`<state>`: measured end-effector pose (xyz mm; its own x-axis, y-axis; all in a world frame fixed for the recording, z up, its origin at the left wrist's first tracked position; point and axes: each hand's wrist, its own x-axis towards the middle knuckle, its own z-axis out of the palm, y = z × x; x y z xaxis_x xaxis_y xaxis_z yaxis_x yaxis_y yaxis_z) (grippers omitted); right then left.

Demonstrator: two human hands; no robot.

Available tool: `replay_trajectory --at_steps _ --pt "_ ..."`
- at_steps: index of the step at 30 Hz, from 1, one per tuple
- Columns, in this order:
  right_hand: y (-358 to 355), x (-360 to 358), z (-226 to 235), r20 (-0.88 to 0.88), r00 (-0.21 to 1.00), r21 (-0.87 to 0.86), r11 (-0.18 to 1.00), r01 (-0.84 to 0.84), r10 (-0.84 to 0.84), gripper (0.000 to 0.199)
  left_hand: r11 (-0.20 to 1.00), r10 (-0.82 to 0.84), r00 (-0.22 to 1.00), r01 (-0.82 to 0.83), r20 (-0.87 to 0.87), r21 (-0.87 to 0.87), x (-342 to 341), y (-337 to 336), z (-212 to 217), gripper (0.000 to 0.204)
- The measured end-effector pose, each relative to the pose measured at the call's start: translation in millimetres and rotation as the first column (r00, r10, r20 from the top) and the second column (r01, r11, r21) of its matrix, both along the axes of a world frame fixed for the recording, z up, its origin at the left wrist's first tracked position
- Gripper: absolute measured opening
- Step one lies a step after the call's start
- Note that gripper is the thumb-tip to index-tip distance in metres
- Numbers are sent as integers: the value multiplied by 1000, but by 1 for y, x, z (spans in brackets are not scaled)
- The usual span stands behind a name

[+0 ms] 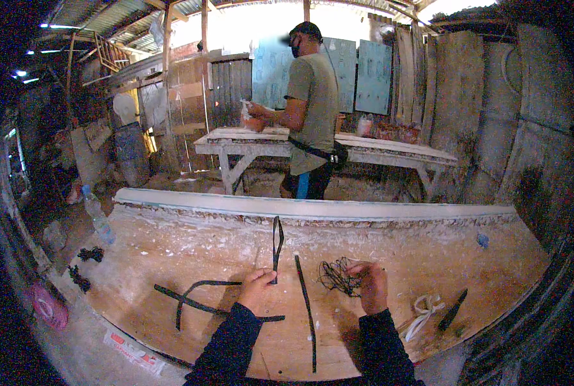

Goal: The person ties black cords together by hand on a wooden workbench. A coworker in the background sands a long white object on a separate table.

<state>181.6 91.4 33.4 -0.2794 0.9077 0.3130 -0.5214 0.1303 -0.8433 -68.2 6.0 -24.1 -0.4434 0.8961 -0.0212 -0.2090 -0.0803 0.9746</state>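
My left hand [257, 285] is closed on the lower end of a black strap loop [278, 241], which stands up from my fingers toward the far edge of the table. Tangled black cord [338, 276] is gripped at its right side by my right hand [369, 283]. Between my hands a straight black strap [305, 315] lies lengthwise on the wood. More black strap pieces [219, 311] cross each other to the left, one partly hidden behind my left hand. A dark pointed blade-like piece [453, 310] rests right of my right hand, beside a white strip [422, 315].
A long white moulding [313, 207] runs along the wooden table's [171, 257] far edge. Black cord bundles [84, 267] and a plastic bottle [97, 215] are at the left. A blue scrap [482, 240] lies far right. Another person [313, 103] stands at a bench [390, 147] behind.
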Motion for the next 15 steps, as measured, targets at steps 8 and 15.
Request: replay_trajectory --at_steps 8,15 --pt "-28 -28 -12 678 730 391 800 -456 86 17 993 -121 952 114 282 42 28 -13 21 17" --pt "-51 -37 -3 690 670 646 650 -399 -273 24 981 -185 935 194 303 1 37 -14 31 15"
